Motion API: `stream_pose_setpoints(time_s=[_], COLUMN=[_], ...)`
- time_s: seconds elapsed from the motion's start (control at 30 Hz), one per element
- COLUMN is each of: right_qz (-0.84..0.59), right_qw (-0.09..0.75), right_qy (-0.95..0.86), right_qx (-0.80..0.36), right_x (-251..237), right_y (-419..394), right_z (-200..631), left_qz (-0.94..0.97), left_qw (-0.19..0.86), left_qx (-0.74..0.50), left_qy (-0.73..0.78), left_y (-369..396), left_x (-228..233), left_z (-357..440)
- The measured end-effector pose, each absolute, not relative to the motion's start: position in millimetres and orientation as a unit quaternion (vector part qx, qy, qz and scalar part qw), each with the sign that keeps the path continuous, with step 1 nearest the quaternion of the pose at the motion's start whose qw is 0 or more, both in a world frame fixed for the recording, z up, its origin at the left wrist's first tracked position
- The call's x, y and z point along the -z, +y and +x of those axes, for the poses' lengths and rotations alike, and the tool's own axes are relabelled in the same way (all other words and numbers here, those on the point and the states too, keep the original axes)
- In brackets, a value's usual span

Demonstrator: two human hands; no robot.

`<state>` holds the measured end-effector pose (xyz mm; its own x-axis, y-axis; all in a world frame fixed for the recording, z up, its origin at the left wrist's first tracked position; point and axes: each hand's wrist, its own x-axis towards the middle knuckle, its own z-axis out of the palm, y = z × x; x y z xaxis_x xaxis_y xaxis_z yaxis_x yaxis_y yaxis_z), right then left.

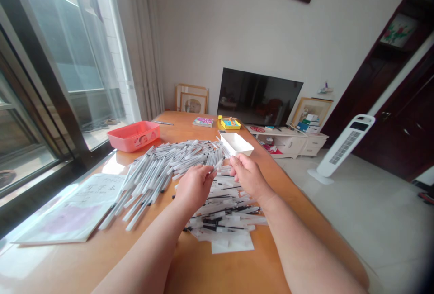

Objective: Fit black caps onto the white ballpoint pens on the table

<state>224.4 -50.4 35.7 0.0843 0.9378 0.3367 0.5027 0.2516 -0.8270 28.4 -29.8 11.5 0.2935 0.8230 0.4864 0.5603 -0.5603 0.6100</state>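
Both hands, left (193, 185) and right (247, 174), pinch one pen (219, 163) (fingertips pressed on it) above the pen pile (162, 167) mid-bench (203, 267).

Pens (162, 167) – pale matt plastic; table (217, 271) – smooth glossy wood; red tray (134, 136) – plastic.

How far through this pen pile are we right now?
Done: a large heap of white pens lies left of the hands, though whether they are finished is not clear. In hand: the left hand and right hand pinch one pen between them. Left: loose parts lie on paper under the forearms; the white tray and red tray look empty.
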Motion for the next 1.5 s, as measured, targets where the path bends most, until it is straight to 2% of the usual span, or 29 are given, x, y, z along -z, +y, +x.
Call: stream_pose_setpoints(time_s=[0.07,0.17,0.33,0.43,0.63,0.7,0.83,0.9,0.97,1.03,1.1,1.17,1.23,1.37,1.5], right_qz=[-0.575,-0.585,-0.551,-0.536,-0.519,-0.509,-0.519,-0.544,-0.561,-0.548,-0.509,-0.471,-0.451,-0.446,-0.475], right_qw=[0.456,0.426,0.408,0.403,0.374,0.370,0.383,0.418,0.467,0.519,0.554,0.559,0.538,0.486,0.463], right_qy=[-0.646,-0.665,-0.698,-0.702,-0.717,-0.719,-0.697,-0.663,-0.609,-0.553,-0.516,-0.503,-0.511,-0.566,-0.634], right_qx=[-0.210,-0.183,-0.208,-0.239,-0.278,-0.295,-0.314,-0.300,-0.309,-0.353,-0.410,-0.461,-0.496,-0.495,-0.397], right_x=[-37,-37,-38,-40,-46,-46,-42,-39,-36,-34,-33,-31,-30,-26,-27], right_y=[-50,-51,-51,-52,-56,-57,-54,-51,-48,-45,-43,-44,-47,-50,-52], right_z=[226,229,233,234,240,242,244,244,242,239,233,227,221,213,210], left_qz=[0.819,0.840,0.853,0.860,0.849,0.846,0.844,0.805,0.752,0.705,0.654,0.573,0.468,0.333,0.320], left_qw=[0.094,0.044,0.022,0.042,0.189,0.208,0.143,0.094,0.094,0.195,0.373,0.547,0.660,0.719,0.710], left_qx=[-0.360,-0.317,-0.285,-0.279,-0.340,-0.356,-0.352,-0.402,-0.470,-0.507,-0.493,-0.471,-0.488,-0.548,-0.555], left_qy=[0.438,0.437,0.436,0.424,0.359,0.339,0.379,0.426,0.453,0.457,0.435,0.388,0.328,0.267,0.293], left_y=[-32,-34,-37,-37,-34,-32,-30,-30,-33,-36,-39,-40,-38,-32,-28], left_x=[-13,-15,-20,-22,-19,-18,-17,-19,-22,-24,-23,-22,-20,-21,-22], left_z=[29,31,33,32,26,23,21,22,24,29,35,40,43,41,37])
